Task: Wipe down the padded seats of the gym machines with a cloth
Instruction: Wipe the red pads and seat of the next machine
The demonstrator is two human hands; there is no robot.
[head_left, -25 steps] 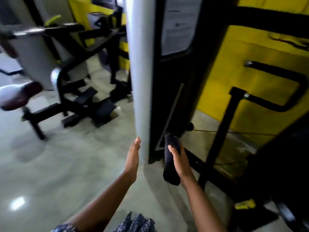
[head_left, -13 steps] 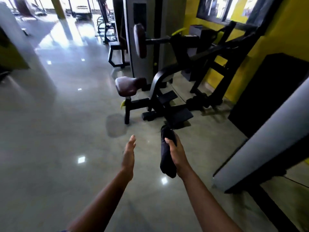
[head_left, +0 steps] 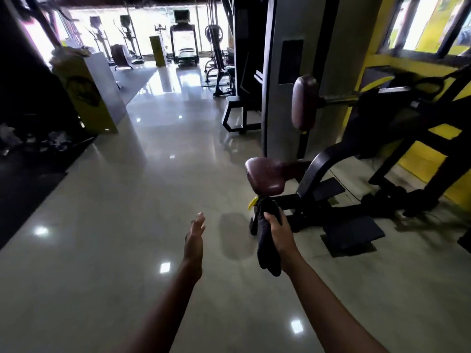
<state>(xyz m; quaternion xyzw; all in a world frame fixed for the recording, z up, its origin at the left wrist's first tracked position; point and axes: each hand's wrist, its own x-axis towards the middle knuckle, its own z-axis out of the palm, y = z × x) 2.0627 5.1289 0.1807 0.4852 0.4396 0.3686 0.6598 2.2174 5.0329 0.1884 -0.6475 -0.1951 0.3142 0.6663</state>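
Observation:
My right hand (head_left: 279,234) grips a dark cloth (head_left: 267,248) that hangs down below the fist. Just beyond it stands a gym machine with a maroon padded seat (head_left: 266,175) and a maroon upright pad (head_left: 304,101) higher up on a bar. The seat is a short way ahead of the cloth and not touched by it. My left hand (head_left: 195,238) is held out flat over the floor, fingers extended, holding nothing.
The machine's black frame (head_left: 321,171) and foot plates (head_left: 353,234) spread over the floor at right, by a grey weight-stack column (head_left: 283,80) and yellow wall (head_left: 430,151). A yellow-and-white stand (head_left: 88,90) is at left, a dark mat (head_left: 23,184) beside it. Treadmills (head_left: 184,47) line the back.
The view has swung left from a grey column to the open gym floor. The maroon seat now lies closer, right in front of my right hand. Both hands keep their pose.

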